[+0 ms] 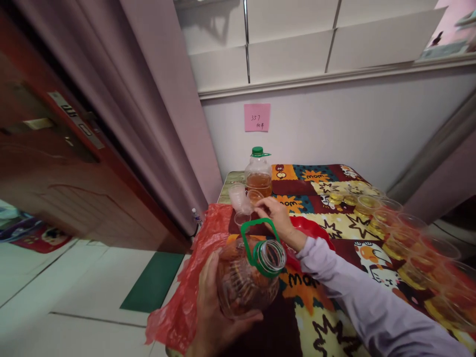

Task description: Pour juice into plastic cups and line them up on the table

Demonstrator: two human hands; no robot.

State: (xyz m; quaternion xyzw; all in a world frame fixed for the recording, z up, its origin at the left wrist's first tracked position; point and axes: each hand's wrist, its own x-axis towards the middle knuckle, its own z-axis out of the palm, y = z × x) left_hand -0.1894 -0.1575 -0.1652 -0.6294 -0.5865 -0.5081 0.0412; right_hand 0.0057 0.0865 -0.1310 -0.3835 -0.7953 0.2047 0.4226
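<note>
My left hand [213, 302] is wrapped round a large clear plastic jug [243, 292], which is tilted, its uncapped mouth towards the right. A green carry handle [243, 235] sits round the jug's neck. Past the jug, my right hand [273, 213] pinches at the edge of a clear plastic cup at the near end of a leaning stack of plastic cups [238, 196]. Just below the stack shows the rim of another clear cup [242, 218]. Behind stands a second jug [259, 173], green-capped and partly filled with amber liquid, with a cup of amber liquid [255, 197] before it.
Several cups of yellow liquid [405, 243] line the table's right side. A red tray [316, 230] lies partly under my right forearm. Red plastic film [213, 228] hangs over the left edge of the patterned tablecloth [323, 312]. A wooden door [111, 188] stands at left.
</note>
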